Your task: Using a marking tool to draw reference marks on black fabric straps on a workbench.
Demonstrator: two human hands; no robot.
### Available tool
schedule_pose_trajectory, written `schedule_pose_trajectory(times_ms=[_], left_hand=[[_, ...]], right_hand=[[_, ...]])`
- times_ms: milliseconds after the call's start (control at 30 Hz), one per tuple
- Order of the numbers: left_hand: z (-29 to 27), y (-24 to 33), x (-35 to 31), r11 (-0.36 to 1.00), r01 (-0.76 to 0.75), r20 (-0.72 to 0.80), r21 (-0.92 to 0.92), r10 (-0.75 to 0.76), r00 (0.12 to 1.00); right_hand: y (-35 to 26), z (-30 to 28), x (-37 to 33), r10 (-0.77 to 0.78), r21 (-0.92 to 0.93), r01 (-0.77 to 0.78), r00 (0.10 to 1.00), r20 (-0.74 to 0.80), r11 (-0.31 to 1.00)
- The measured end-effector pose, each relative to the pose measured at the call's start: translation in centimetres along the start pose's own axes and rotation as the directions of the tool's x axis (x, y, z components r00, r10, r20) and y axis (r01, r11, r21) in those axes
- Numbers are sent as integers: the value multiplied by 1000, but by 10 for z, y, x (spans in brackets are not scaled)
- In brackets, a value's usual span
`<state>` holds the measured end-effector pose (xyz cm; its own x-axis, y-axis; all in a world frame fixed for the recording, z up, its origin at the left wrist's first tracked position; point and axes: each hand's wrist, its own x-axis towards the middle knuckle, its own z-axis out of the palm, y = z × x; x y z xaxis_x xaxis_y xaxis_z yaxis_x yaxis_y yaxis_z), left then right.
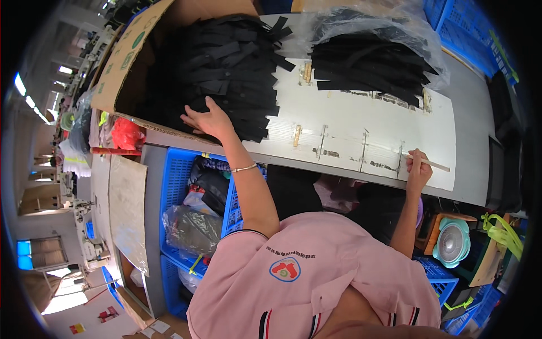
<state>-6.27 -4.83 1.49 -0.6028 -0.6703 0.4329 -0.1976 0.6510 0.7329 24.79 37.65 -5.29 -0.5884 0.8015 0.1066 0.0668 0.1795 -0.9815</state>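
Black strips (243,93) in two piles; looks mid-batch, can't tell which pile is done.
Left hand (209,118) spread, seemingly gripping nothing, at near edge of the pile spilling from the carton (129,56). Right hand (418,167) pinches pale stick (438,165) above white board (339,118); second stack (367,65), partly under clear plastic (353,25), lies beyond it.

"See what around the left hand (210,120)?"
"A grey table (474,110), bearing a cardboard box (125,62) left of that hand and a heap of black strips (240,73) just beyond."
"By the right hand (418,169)?"
"A white board (341,116) beneath; farther off, more black strips (367,62) against clear plastic (361,21)."
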Motion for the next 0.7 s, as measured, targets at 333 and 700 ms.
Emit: schedule_pose_trajectory(times_ms=[333,700], left_hand=[[-32,10,-11,947,172,226,-270,-112,968],[-22,-14,-28,975,-14,195,-222,58,979]], right_hand=[[-75,91,6,-178,-28,192,948,266,981],[-189,347,-3,-747,223,817,329,577,532]])
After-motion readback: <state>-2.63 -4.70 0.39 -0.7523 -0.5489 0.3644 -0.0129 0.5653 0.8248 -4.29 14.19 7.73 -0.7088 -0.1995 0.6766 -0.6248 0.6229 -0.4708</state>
